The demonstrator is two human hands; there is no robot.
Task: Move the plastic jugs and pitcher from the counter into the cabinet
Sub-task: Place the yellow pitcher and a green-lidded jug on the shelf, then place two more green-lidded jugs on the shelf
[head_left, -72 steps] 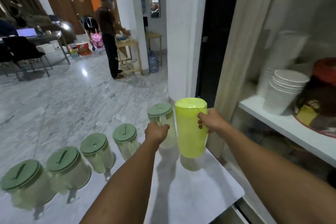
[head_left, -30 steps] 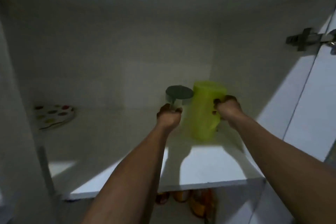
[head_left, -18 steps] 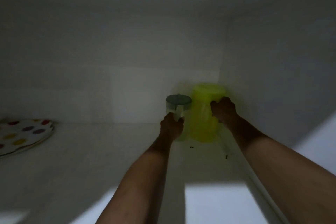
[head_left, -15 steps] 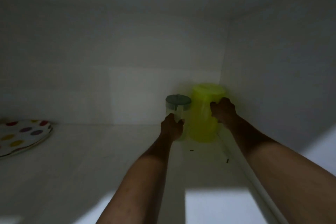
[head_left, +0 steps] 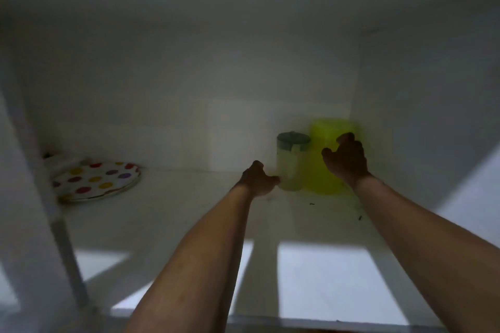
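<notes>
A clear plastic jug with a grey-green lid (head_left: 290, 162) stands upright on the white cabinet shelf (head_left: 189, 213), near the back right corner. Right beside it stands the taller yellow-green pitcher (head_left: 322, 162), close to the right wall. My left hand (head_left: 258, 180) is just in front and left of the jug's base, fingers loosely spread, and holds nothing. My right hand (head_left: 346, 161) hovers in front of the pitcher with its fingers apart, covering part of it. The scene is dim and slightly blurred.
A white plate with coloured dots (head_left: 97, 180) lies on the shelf at the back left. The cabinet's left post (head_left: 62, 238) rises near it. The right wall (head_left: 433, 121) stands close to the pitcher.
Both hands have let go: the left has come off the jug and drawn back to the left, the right has opened off the pitcher. Jug and pitcher stay standing on the shelf.
</notes>
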